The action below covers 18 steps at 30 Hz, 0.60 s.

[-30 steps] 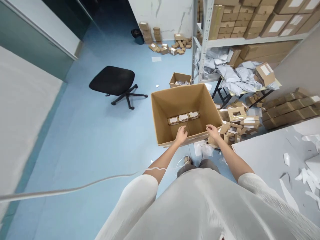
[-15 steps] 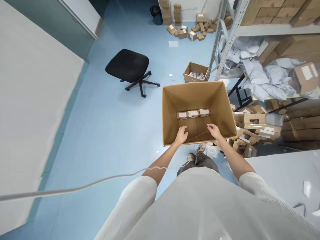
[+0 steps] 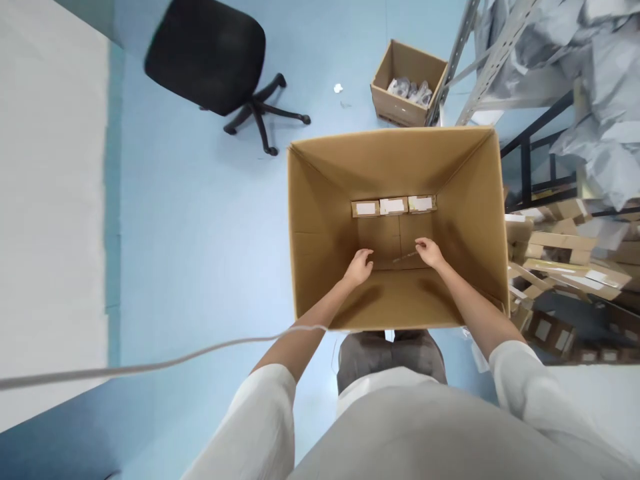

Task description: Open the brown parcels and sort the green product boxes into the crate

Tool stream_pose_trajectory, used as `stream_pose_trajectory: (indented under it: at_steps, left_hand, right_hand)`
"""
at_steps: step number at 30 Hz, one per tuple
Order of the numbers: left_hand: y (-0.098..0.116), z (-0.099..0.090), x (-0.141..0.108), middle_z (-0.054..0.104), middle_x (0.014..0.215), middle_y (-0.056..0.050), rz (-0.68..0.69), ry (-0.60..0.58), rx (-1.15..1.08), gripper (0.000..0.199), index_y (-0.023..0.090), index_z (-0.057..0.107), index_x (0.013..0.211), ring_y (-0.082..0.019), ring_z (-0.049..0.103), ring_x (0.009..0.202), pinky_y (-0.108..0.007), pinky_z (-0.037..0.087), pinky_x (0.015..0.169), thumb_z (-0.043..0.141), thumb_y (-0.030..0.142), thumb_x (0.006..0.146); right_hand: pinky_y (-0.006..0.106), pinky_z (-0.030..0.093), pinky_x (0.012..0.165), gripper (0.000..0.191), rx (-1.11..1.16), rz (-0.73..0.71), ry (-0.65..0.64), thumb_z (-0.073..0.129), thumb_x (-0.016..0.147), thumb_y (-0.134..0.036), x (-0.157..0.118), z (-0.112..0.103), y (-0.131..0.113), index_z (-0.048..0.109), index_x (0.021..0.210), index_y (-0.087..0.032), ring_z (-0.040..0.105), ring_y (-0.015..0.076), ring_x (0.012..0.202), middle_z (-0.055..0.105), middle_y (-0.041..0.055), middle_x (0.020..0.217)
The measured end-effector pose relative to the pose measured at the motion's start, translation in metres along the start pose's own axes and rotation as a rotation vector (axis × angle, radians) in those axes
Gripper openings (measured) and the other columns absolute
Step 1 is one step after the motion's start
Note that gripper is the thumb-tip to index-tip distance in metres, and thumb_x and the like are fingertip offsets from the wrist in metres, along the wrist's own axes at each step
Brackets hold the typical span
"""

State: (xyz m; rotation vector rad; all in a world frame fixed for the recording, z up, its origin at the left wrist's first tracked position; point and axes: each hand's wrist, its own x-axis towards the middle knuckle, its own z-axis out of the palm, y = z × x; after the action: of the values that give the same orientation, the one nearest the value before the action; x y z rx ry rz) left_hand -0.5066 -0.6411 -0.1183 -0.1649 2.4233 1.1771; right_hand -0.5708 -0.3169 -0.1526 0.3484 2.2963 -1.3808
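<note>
Hanging inside the large carton [image 3: 390, 157], left hand [image 3: 359, 268] and right hand [image 3: 430, 253] curl loosely, each grip unclosed.

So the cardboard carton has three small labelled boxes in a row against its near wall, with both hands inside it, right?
Wrong wall: the head view shows the three small labelled boxes in a row against the far wall of the cardboard carton. The left hand and right hand are inside it.

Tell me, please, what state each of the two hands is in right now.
Left hand: loosely open, nothing visible in it.
Right hand: curled; whether it is closed on anything cannot be told.
</note>
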Motion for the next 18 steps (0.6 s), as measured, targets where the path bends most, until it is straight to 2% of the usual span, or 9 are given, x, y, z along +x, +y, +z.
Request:
stream_pose_trajectory:
  at_steps: [5,10,14,18]
  left_hand:
    - [-0.049,0.002,0.062,0.060,0.152,-0.014,0.013,-0.045,0.071,0.046,0.022,0.069,0.140,-0.031,0.064,0.139,-0.047,0.047,0.128,0.068,0.020,0.094]
    - [-0.096,0.017,0.120,0.061,0.150,-0.014,-0.002,0.002,0.033,0.044,0.020,0.070,0.138,-0.032,0.062,0.140,-0.048,0.044,0.130,0.069,0.019,0.093]
    - [-0.134,0.033,0.143,0.062,0.147,-0.014,-0.014,0.035,0.029,0.044,0.020,0.070,0.138,-0.034,0.058,0.146,-0.048,0.040,0.132,0.068,0.020,0.094]
    - [-0.163,0.051,0.154,0.063,0.148,-0.014,-0.097,0.086,-0.018,0.045,0.021,0.070,0.138,-0.036,0.055,0.149,-0.049,0.043,0.130,0.068,0.022,0.093]
  right_hand:
    - [0.049,0.052,0.118,0.029,-0.191,-0.057,-0.077,0.068,0.090,-0.021,0.051,0.017,0.036,0.082,0.116,-0.023,0.073,0.0288,0.112,0.075,0.0117,0.125]
    - [0.051,0.052,0.117,0.031,-0.310,-0.077,-0.133,0.070,0.090,-0.020,0.105,0.043,0.068,0.081,0.119,-0.023,0.072,0.0313,0.112,0.073,0.0131,0.128]
    - [0.055,0.050,0.119,0.032,-0.321,-0.058,-0.161,0.074,0.090,-0.024,0.141,0.066,0.086,0.080,0.121,-0.024,0.070,0.0369,0.123,0.070,0.0148,0.134]
    - [0.054,0.049,0.119,0.036,-0.333,-0.128,-0.189,0.079,0.085,-0.026,0.173,0.088,0.100,0.080,0.121,-0.024,0.065,0.0402,0.132,0.071,0.0162,0.136]
